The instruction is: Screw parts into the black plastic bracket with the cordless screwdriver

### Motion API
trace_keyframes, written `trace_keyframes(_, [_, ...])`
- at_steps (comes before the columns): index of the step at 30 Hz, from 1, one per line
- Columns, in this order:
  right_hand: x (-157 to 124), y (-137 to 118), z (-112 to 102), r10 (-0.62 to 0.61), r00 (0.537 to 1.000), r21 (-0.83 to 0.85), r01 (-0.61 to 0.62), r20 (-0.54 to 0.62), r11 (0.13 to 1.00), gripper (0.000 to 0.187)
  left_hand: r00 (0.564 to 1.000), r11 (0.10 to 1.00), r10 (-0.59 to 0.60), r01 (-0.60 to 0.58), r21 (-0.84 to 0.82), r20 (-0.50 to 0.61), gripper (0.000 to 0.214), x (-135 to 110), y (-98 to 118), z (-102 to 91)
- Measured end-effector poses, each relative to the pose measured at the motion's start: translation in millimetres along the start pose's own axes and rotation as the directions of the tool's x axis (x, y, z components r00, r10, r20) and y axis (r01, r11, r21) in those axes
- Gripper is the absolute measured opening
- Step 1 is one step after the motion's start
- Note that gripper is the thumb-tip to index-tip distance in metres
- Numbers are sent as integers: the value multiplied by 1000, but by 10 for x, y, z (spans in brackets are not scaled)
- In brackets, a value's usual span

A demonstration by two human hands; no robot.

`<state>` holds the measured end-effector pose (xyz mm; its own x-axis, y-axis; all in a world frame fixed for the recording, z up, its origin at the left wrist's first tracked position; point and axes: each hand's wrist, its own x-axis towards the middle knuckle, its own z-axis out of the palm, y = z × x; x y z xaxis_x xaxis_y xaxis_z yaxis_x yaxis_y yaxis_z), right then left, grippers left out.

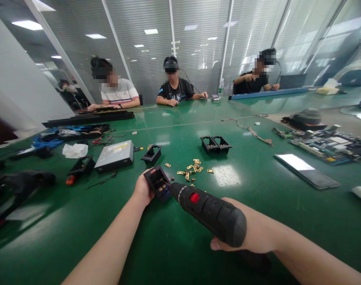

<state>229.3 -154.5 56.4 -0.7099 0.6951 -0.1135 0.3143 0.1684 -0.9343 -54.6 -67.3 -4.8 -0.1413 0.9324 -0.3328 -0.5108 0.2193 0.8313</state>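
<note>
My left hand (143, 189) grips a small black plastic socket housing (158, 183), tilted toward me, with brass contacts showing inside. My right hand (251, 233) is wrapped round a black electric screwdriver (208, 211) with a red button on top. Its tip points into the housing. Just beyond the housing, several small brass contact pieces (192, 168) lie scattered on the green table (174, 245).
Other black housings (152, 154) (216, 144) and a silver optical drive (115, 155) lie further back. A circuit board (331, 144) and a flat phone-like slab (306, 170) sit at right. Cables and tools clutter the left. Three people sit at the far edge.
</note>
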Motion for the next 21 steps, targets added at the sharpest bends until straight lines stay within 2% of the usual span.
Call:
trace_keyframes(12, [17, -1, 9, 19, 1000, -40, -20, -5, 999, 32, 999, 1000, 31, -31, -7, 24, 12, 6, -5, -22])
trace_keyframes(17, [23, 16, 24, 57, 998, -15, -57, 10, 998, 32, 999, 999, 50, -50, -13, -14, 14, 9, -8, -26])
trace_keyframes(21, [26, 41, 30, 34, 999, -8, -34, 34, 999, 32, 999, 999, 44, -44, -22, 5, 13, 6, -10, -26])
